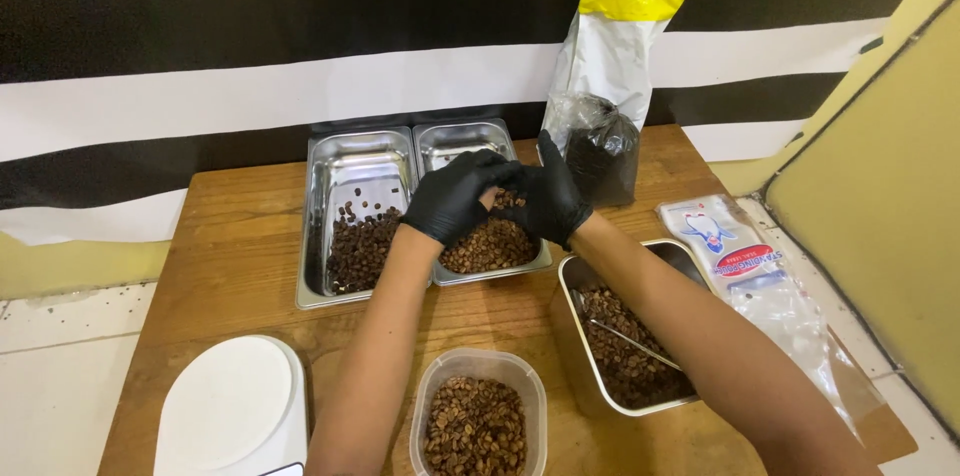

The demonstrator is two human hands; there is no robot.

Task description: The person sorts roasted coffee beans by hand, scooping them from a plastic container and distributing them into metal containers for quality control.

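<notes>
Wooden table bears steel trays, scale, bags

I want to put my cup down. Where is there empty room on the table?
Bare wood shows on the wooden table to the left of the left steel tray, behind the white scale. A smaller strip lies between the plastic tub and the trays. The right side is crowded with the steel pan and plastic bags.

Black rubber gloves on left hand and right hand; brown beans in shiny steel tray (paler than neighbouring dark beans); black-and-white striped wall.
</notes>
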